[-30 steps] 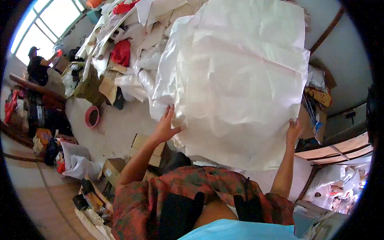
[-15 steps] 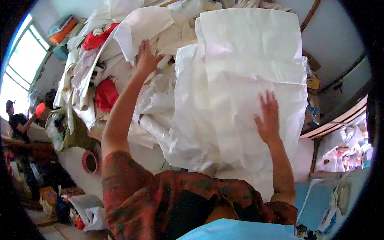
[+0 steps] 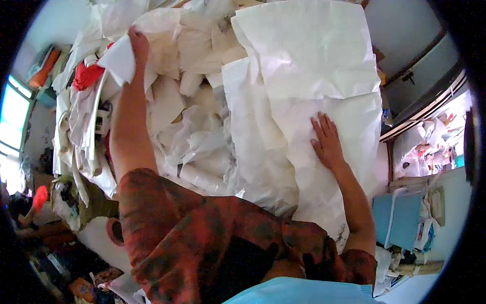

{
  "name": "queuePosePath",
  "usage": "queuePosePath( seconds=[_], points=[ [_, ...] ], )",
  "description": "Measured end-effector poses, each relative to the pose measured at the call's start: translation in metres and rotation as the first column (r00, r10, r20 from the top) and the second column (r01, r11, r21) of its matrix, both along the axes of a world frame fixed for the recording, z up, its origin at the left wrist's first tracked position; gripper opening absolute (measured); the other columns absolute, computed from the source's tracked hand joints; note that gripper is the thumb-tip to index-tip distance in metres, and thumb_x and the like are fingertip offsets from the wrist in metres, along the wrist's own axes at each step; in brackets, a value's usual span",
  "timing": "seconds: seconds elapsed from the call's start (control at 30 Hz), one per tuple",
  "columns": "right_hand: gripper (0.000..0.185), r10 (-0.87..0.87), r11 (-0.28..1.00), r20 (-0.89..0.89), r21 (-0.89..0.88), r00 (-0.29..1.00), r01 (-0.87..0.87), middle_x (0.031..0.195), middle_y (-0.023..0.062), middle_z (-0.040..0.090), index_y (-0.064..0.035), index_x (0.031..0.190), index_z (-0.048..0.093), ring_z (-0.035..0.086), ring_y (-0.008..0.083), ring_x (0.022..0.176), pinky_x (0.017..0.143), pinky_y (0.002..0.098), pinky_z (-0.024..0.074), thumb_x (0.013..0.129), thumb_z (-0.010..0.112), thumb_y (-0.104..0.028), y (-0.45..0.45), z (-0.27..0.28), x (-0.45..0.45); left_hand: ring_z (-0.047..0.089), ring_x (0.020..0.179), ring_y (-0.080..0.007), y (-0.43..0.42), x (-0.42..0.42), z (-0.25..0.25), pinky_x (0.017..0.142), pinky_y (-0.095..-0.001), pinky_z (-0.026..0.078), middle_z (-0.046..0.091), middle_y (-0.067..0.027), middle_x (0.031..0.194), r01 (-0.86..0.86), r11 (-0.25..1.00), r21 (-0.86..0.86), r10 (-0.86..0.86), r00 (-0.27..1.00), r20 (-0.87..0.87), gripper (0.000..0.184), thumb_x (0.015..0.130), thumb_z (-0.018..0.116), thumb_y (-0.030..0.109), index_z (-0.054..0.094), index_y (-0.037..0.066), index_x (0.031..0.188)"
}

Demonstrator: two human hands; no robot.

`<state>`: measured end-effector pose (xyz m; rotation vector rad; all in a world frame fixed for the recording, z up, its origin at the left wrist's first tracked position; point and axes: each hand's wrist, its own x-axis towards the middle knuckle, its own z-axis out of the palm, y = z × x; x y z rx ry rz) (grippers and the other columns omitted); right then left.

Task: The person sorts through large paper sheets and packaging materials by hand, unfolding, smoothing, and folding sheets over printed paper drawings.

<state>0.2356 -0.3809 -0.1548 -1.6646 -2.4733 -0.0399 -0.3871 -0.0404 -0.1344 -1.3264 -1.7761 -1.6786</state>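
My left hand (image 3: 138, 43) is stretched far to the upper left, at the edge of a white sheet piece (image 3: 120, 60) on the heap; its fingers are partly hidden, and I cannot make out whether they grip it. My right hand (image 3: 326, 139) lies flat, fingers spread, on a large creased white sheet (image 3: 314, 61) that spreads from the top centre down to my body. Left of that sheet lies crumpled clear plastic (image 3: 195, 131) among pale scraps.
A red cloth (image 3: 87, 75) lies on the heap at the upper left. A co-worker's hand at the far left is beside a red object (image 3: 39, 198). Near it are a green sack (image 3: 96, 202) and a pink basin (image 3: 115, 231). A blue panel (image 3: 400, 218) stands at the right.
My left hand has moved off the large sheet to the upper left. My right hand has shifted from the sheet's right edge onto its middle. The view has turned.
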Motion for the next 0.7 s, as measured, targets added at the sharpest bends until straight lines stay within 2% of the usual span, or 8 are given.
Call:
queuePosePath(
  seconds=[0.1, 0.17, 0.27, 0.33, 0.37, 0.47, 0.63, 0.7],
  points=[
    [0.060, 0.006, 1.000, -0.016, 0.009, 1.000, -0.006, 0.152, 0.0145, 0.019, -0.0109, 0.144, 0.030, 0.015, 0.0325, 0.141, 0.114, 0.0474, 0.0111, 0.088, 0.048, -0.023, 0.001, -0.004, 0.002, 0.057, 0.103, -0.0401, -0.038, -0.007, 0.120, 0.089, -0.0423, 0.044, 0.061, -0.0246, 0.106, -0.012, 0.993, -0.117, 0.003, 0.997, -0.076, 0.035, 0.087, 0.053, 0.023, 0.057, 0.002, 0.115],
    [0.060, 0.018, 0.999, -0.025, 0.031, 1.000, -0.018, 0.152, 0.0143, 0.019, -0.0109, 0.144, 0.030, 0.015, 0.0322, 0.141, 0.114, 0.0473, 0.0113, 0.088, 0.048, -0.022, 0.002, -0.006, 0.004, 0.058, 0.090, -0.0306, 0.012, -0.090, 0.145, 0.078, -0.0389, 0.045, 0.063, -0.0178, 0.097, -0.086, 0.991, -0.103, 0.051, 0.951, -0.305, 0.029, 0.089, 0.051, 0.024, 0.056, 0.004, 0.110],
    [0.061, 0.030, 0.998, -0.037, 0.052, 0.999, -0.028, 0.152, 0.0140, 0.019, -0.0115, 0.144, 0.030, 0.016, 0.0326, 0.141, 0.114, 0.0480, 0.0121, 0.087, 0.050, -0.021, 0.002, -0.008, 0.002, 0.062, 0.089, -0.0308, -0.037, -0.056, 0.169, 0.078, -0.0381, 0.049, 0.064, -0.0179, 0.100, 0.166, 0.963, -0.213, -0.190, 0.977, -0.097, 0.041, 0.086, 0.057, 0.029, 0.052, 0.003, 0.117],
    [0.064, 0.029, 0.998, -0.045, 0.064, 0.999, -0.026, 0.152, 0.0139, 0.020, -0.0130, 0.144, 0.030, 0.016, 0.0338, 0.140, 0.113, 0.0494, 0.0129, 0.085, 0.055, -0.019, 0.002, -0.010, 0.004, 0.059, 0.099, -0.0360, -0.017, -0.064, 0.137, 0.088, -0.0399, 0.047, 0.061, -0.0217, 0.111, 0.090, 0.974, -0.206, -0.123, 0.981, -0.153, 0.057, 0.082, 0.064, 0.031, 0.046, 0.001, 0.126],
    [0.064, 0.038, 0.997, -0.052, 0.066, 0.998, -0.034, 0.152, 0.0139, 0.020, -0.0130, 0.144, 0.030, 0.017, 0.0339, 0.140, 0.113, 0.0495, 0.0129, 0.085, 0.055, -0.020, 0.001, -0.010, 0.004, 0.048, 0.117, -0.0402, -0.045, -0.020, 0.135, 0.102, -0.0430, 0.038, 0.048, -0.0252, 0.129, -0.077, 0.997, 0.018, 0.076, 0.886, -0.458, 0.078, 0.076, 0.070, 0.032, 0.033, -0.002, 0.136],
    [0.063, 0.035, 0.997, -0.069, 0.071, 0.997, -0.031, 0.152, 0.0140, 0.020, -0.0130, 0.144, 0.030, 0.017, 0.0340, 0.140, 0.113, 0.0498, 0.0130, 0.086, 0.054, -0.021, 0.002, -0.008, 0.006, 0.024, 0.134, -0.0449, -0.113, 0.096, 0.085, 0.109, -0.0529, 0.023, 0.023, -0.0252, 0.147, -0.032, 0.997, -0.073, -0.025, 0.741, -0.671, 0.105, 0.069, 0.076, 0.047, 0.019, 0.001, 0.144],
    [0.063, 0.029, 0.998, -0.060, 0.055, 0.998, -0.026, 0.152, 0.0142, 0.020, -0.0127, 0.144, 0.031, 0.018, 0.0343, 0.140, 0.113, 0.0504, 0.0133, 0.086, 0.054, -0.021, 0.002, -0.006, 0.002, 0.011, 0.139, -0.0429, -0.104, 0.116, -0.035, 0.111, -0.0538, 0.015, 0.010, -0.0265, 0.150, -0.136, 0.813, -0.566, 0.161, 0.987, -0.005, 0.123, 0.061, 0.078, 0.055, 0.006, 0.004, 0.147],
    [0.063, 0.029, 0.998, -0.064, 0.051, 0.997, -0.026, 0.152, 0.0144, 0.020, -0.0125, 0.143, 0.031, 0.018, 0.0346, 0.140, 0.113, 0.0504, 0.0134, 0.085, 0.054, -0.021, 0.001, -0.009, 0.003, 0.007, 0.139, -0.0427, -0.080, 0.084, -0.069, 0.112, -0.0525, 0.012, 0.008, -0.0258, 0.151, -0.137, 0.815, -0.562, 0.119, 0.990, -0.069, 0.126, 0.060, 0.077, 0.059, 0.005, 0.004, 0.147]
  ],
)
